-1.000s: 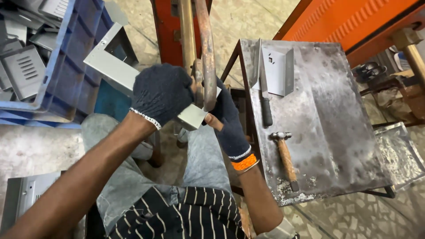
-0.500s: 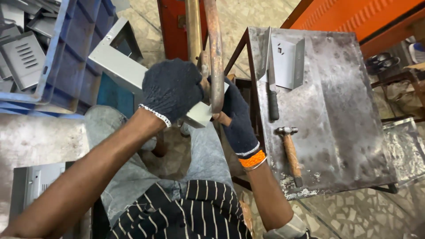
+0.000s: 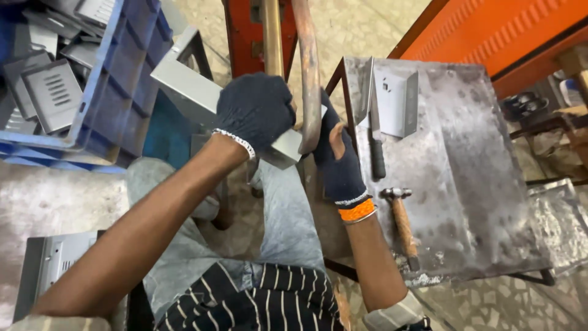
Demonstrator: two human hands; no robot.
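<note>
Both hands wear dark knit gloves. My left hand (image 3: 256,110) is closed over a grey sheet-metal bracket (image 3: 187,92), pressing its near end against a rusty curved bar (image 3: 307,73) that rises in front of me. My right hand (image 3: 335,160), with an orange cuff band, grips the same end of the bracket from the right, beside the bar. A second, straight brass-coloured rod (image 3: 273,37) stands just behind my left hand.
A steel work table (image 3: 478,184) at the right carries a file-like tool (image 3: 375,132), a bent metal piece (image 3: 398,101) and a wooden-handled hammer (image 3: 401,224). A blue crate (image 3: 116,92) of grey vented metal parts sits at the left. An orange machine frame (image 3: 508,30) stands behind.
The view has shifted slightly. Both hands stay clamped on the bracket at the bar, with my left hand settled a little lower over it.
</note>
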